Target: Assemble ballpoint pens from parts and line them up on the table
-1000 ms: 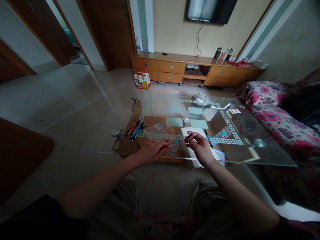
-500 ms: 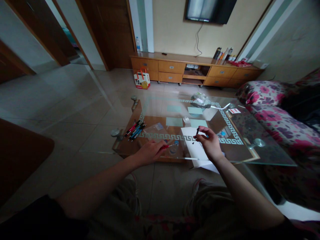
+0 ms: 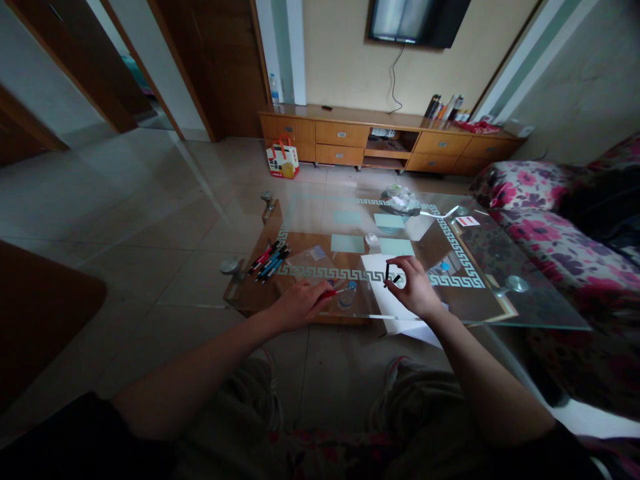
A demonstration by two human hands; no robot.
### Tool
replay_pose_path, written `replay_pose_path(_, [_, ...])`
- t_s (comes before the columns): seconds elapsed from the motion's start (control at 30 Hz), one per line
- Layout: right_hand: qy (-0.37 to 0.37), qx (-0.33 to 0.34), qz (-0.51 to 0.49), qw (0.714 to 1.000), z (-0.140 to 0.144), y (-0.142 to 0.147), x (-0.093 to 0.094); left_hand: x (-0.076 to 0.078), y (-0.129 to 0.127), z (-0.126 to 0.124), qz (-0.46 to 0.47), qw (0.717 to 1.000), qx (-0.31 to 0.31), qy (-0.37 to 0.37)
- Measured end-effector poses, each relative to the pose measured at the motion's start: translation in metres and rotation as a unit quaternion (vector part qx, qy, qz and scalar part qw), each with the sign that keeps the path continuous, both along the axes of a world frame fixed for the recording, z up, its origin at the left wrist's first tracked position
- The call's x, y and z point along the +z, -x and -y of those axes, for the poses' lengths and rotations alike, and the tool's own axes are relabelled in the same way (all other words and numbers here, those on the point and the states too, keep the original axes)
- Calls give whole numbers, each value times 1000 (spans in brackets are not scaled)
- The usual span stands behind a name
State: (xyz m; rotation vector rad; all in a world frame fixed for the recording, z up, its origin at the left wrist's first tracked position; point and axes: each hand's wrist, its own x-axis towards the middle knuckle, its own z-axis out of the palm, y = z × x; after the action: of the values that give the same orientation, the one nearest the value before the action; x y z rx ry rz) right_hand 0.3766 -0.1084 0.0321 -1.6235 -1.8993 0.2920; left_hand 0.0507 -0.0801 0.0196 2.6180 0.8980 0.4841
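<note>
My left hand (image 3: 299,305) rests low over the near edge of the glass table (image 3: 420,313), its fingers closed on a slim red pen (image 3: 327,293). The pen's thin, pale front end points right. My right hand (image 3: 416,288) pinches a short black stick-like piece (image 3: 387,272), held upright between thumb and forefinger above a white sheet of paper (image 3: 383,297). A second dark mark (image 3: 397,279) shows beside the fingers; I cannot tell whether it is another piece or a reflection. Left of my hands lies a bunch of pens (image 3: 270,260), red, black and blue.
A clear plastic sleeve (image 3: 310,257) lies beside the pens. Farther back are a white roll (image 3: 371,240), a crumpled plastic bag (image 3: 400,200) and a red-and-white card (image 3: 467,221). A floral sofa (image 3: 540,233) stands right; a low wooden cabinet (image 3: 340,135) stands beyond.
My right hand has turned and shifted slightly left and down, bringing the black piece lower over the paper. The left hand and red pen have stayed almost in place.
</note>
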Motion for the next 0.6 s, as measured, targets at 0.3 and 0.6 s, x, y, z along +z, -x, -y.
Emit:
replay_pose_path(0.3, [82, -24, 217, 972, -2, 4, -21, 3, 0, 1, 0, 1000, 1, 0])
replay_pose_path(0.6, [120, -48, 195, 972, -8, -4, -30, 1, 0, 1, -12, 1000, 3, -1])
